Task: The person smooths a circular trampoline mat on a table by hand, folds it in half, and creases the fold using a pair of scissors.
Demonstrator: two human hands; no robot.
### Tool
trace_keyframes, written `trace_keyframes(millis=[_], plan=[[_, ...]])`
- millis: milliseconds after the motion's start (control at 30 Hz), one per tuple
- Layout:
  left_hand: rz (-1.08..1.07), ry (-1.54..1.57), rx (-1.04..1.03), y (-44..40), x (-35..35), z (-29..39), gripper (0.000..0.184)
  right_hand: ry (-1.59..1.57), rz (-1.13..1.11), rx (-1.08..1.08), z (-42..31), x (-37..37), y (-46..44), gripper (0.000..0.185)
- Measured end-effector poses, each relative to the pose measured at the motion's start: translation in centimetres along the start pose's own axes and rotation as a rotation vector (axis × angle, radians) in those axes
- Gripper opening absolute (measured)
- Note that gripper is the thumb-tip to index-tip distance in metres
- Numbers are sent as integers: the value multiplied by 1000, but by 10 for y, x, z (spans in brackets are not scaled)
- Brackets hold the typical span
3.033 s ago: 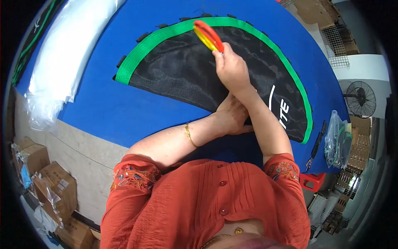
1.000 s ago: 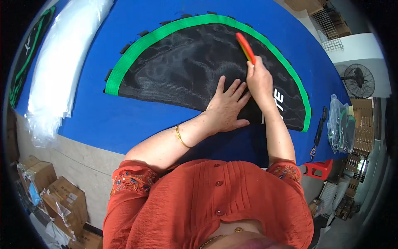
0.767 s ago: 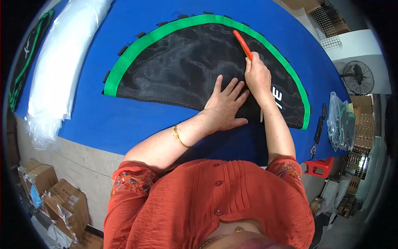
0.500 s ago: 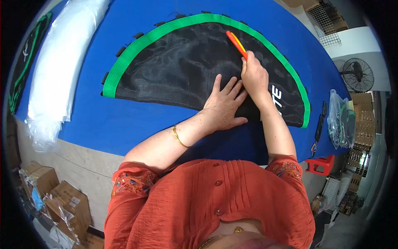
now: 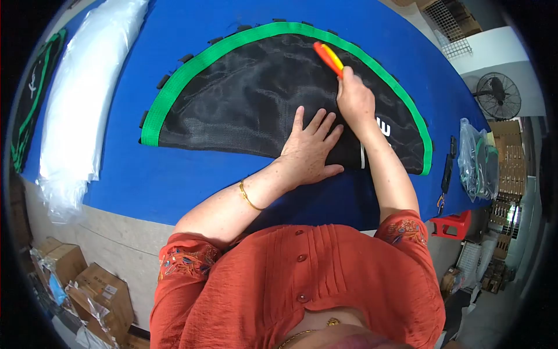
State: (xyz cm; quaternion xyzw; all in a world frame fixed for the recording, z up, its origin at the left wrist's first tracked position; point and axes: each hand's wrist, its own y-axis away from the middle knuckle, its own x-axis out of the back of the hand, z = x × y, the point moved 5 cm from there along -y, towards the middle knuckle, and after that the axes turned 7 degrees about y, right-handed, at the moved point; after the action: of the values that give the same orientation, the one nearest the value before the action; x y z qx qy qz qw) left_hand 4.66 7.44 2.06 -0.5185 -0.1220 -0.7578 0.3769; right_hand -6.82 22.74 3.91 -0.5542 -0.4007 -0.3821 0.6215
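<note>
A half-round piece of folded black mesh (image 5: 232, 110) with a green border (image 5: 203, 58) lies across the blue tabletop. Small black tabs stick out along its curved edge, and white lettering shows partly beside my right forearm. My left hand (image 5: 308, 151) rests flat on the mesh near its straight edge, fingers spread, holding nothing. Just up and to the right, my right hand (image 5: 356, 102) is closed around a red-and-yellow tool (image 5: 329, 58). The tool's coloured end points toward the green border; its other end is hidden in my fist, so its kind is unclear.
A stack of clear plastic bags (image 5: 87, 87) lies at the left, with another green-edged black piece (image 5: 32, 99) beyond it. Bagged pieces (image 5: 479, 160) and a black strap (image 5: 448, 168) are at the right. A red stool (image 5: 452, 224), fan (image 5: 497, 96) and cardboard boxes (image 5: 102, 294) stand around the table.
The view has shifted slightly. My right hand has turned the tool a little, showing more of its yellow part. My left hand stays flat on the mesh.
</note>
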Motion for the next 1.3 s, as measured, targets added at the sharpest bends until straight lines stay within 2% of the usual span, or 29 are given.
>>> trace_keyframes(millis=[100, 367, 433, 567, 733, 867, 1067, 1300], plan=[[14, 8, -5, 0, 0, 0, 92, -9, -67, 20, -2, 10, 19, 14], [2, 46, 2, -2, 3, 1, 92, 253, -127, -351, 100, 26, 60, 21], [-22, 49, 13, -3, 3, 2, 92, 183, -170, -440, 110, 41, 74, 23], [-36, 30, 19, -4, 3, 3, 93, 207, -213, -405, 100, 52, 102, 23], [-40, 0, 13, -3, 1, 6, 93, 209, -126, -450, 123, 49, 103, 22], [-32, -11, 11, -3, 5, 8, 92, 223, -184, -365, 112, 51, 110, 19], [-12, -22, -8, -2, 4, 8, 94, 226, -146, -475, 146, 48, 115, 21], [-8, -35, -3, -4, 4, 10, 95, 174, -216, -400, 116, 59, 127, 23]])
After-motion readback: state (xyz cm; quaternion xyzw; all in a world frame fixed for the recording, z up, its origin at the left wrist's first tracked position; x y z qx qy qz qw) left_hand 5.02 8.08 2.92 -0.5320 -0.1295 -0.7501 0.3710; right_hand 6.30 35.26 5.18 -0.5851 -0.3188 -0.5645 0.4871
